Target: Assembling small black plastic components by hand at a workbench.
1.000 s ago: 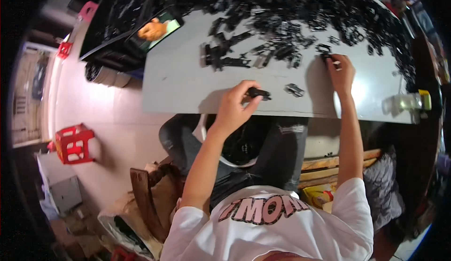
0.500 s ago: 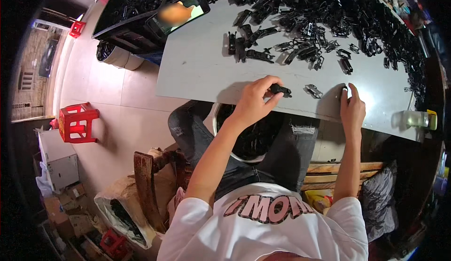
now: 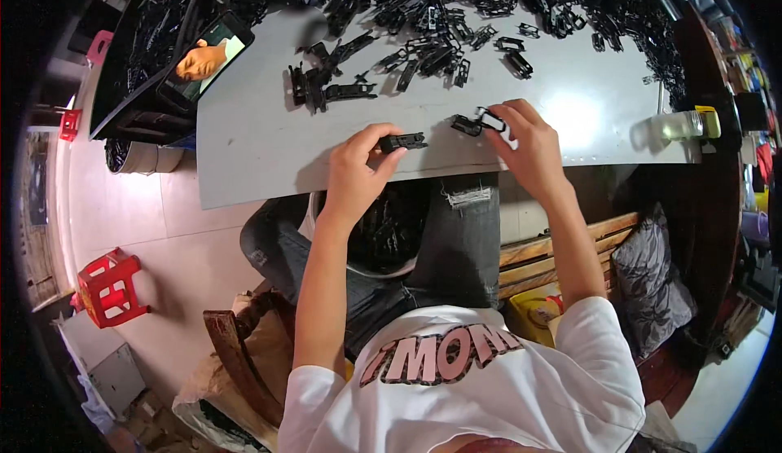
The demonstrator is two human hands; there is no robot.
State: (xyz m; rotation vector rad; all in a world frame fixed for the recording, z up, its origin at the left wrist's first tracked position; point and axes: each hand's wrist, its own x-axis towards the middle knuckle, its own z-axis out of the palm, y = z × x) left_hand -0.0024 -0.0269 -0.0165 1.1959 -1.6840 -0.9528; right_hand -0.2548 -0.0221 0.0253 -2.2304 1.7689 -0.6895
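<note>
Extending left to right, the long black part [image 3: 405, 141] sits gripped in the left hand [image 3: 360, 160] at the near side of the table [image 3: 261, 139], free end pointing right. The right hand [image 3: 529, 143] pinches a small open-framed part [image 3: 491, 120], slanted far-left to near-right. The near bucket [image 3: 313, 215] and far-left bin [image 3: 130, 115] contain black pieces.

The left hand gripped [image 3: 356, 164] a long black part [image 3: 405, 141], its free end pointing toward the right hand [image 3: 529, 147], which pinched a small open frame [image 3: 491, 120]. Between the hands, a small black piece [image 3: 466, 125] lay on the grey table [image 3: 269, 151]. Beyond both hands spread a heap of black parts [image 3: 562, 15]; a lit phone [image 3: 205, 60] was farther left, a yellow-capped container [image 3: 683, 127] to the right.
</note>
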